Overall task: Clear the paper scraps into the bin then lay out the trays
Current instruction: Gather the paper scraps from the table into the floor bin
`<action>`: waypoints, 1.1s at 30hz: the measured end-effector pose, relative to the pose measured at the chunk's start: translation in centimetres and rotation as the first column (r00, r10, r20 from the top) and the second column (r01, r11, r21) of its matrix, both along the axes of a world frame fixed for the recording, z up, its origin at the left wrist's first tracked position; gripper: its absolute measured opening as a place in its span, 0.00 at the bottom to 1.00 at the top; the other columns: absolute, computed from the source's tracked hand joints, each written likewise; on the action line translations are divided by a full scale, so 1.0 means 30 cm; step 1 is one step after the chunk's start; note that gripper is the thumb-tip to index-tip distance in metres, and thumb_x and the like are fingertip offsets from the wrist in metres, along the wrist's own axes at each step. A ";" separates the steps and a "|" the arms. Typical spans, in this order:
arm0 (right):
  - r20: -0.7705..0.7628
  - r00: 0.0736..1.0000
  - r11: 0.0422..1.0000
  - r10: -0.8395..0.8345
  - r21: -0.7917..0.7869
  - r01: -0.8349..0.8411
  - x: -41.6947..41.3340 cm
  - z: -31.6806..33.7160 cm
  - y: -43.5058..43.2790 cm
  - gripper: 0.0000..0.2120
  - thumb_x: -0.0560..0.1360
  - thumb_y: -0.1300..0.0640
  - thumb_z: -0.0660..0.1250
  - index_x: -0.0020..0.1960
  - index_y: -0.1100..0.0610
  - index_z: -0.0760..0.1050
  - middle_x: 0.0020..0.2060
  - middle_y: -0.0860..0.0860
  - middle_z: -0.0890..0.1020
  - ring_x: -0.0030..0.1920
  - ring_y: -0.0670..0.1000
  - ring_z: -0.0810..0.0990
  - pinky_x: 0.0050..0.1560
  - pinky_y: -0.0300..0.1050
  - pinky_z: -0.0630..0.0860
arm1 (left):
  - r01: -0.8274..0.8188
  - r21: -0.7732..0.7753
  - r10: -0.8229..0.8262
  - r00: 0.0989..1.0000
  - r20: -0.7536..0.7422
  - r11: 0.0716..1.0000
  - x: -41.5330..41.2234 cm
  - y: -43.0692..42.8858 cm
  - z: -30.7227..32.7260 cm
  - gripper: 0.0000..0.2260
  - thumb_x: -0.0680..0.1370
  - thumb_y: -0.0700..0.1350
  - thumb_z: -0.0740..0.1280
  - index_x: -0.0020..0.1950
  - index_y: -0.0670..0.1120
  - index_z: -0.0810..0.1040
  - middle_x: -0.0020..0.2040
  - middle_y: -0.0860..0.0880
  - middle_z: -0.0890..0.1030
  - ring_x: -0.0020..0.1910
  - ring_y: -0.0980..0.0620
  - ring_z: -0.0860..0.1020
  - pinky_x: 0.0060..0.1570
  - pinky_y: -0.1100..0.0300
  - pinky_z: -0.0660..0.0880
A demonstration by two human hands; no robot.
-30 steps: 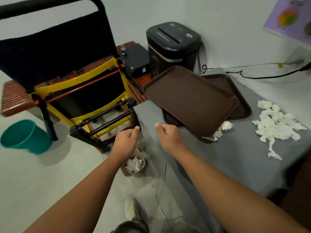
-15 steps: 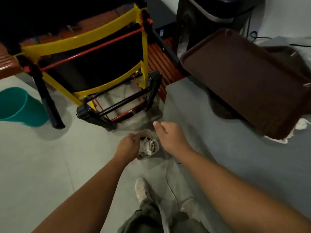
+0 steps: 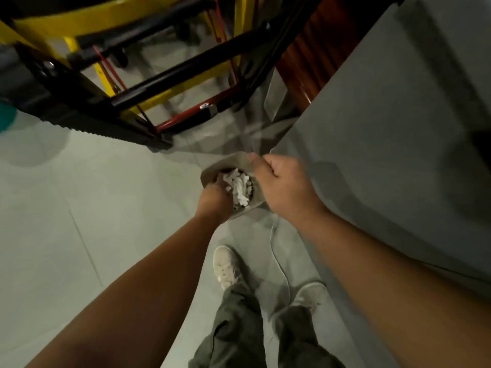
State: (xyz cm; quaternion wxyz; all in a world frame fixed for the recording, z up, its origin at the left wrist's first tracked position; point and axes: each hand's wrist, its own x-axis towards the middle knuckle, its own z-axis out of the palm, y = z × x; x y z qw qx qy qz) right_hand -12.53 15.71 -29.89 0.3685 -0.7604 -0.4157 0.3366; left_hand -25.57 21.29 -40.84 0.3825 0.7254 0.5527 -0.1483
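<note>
White crumpled paper scraps (image 3: 239,185) lie in the small tan round bin (image 3: 228,162), which stands on the pale floor just beside the corner of the grey table (image 3: 385,128). In the head view, the left hand (image 3: 216,203) dips into the bin's near-left side, its fingers buried among the scraps, so I cannot tell their grip. The right hand (image 3: 281,184) hangs over the right rim, fingers clenched. Whether it encloses anything is hidden. The bin's mouth lies directly below both hands, with the left nearer.
</note>
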 end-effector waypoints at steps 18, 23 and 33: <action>0.039 0.999 0.985 -0.004 -0.174 0.011 0.006 -0.500 -0.004 0.26 0.80 0.52 0.63 0.26 0.50 0.56 0.21 0.46 0.61 0.24 0.45 0.61 0.29 0.44 0.60 | -0.215 -0.055 0.217 0.975 0.034 0.975 -0.094 0.043 -0.358 0.24 0.75 0.46 0.66 0.71 0.48 0.68 0.63 0.44 0.77 0.60 0.41 0.77 0.58 0.53 0.73; 0.000 1.000 0.974 0.003 -0.225 -0.003 -0.019 -0.547 0.076 0.17 0.79 0.51 0.63 0.34 0.51 0.64 0.28 0.45 0.69 0.31 0.42 0.68 0.33 0.41 0.64 | -0.199 -0.017 0.199 0.979 0.043 0.980 -0.151 0.060 -0.351 0.26 0.77 0.44 0.67 0.75 0.46 0.65 0.68 0.43 0.75 0.64 0.40 0.74 0.61 0.52 0.71; -0.090 0.988 0.841 0.122 -0.520 -0.151 -0.052 -0.667 0.138 0.33 0.77 0.53 0.66 0.78 0.53 0.55 0.75 0.52 0.65 0.73 0.53 0.65 0.72 0.47 0.63 | -0.161 0.006 0.161 0.987 0.029 0.987 -0.217 0.073 -0.308 0.30 0.78 0.46 0.67 0.78 0.44 0.60 0.73 0.43 0.70 0.69 0.41 0.70 0.66 0.50 0.69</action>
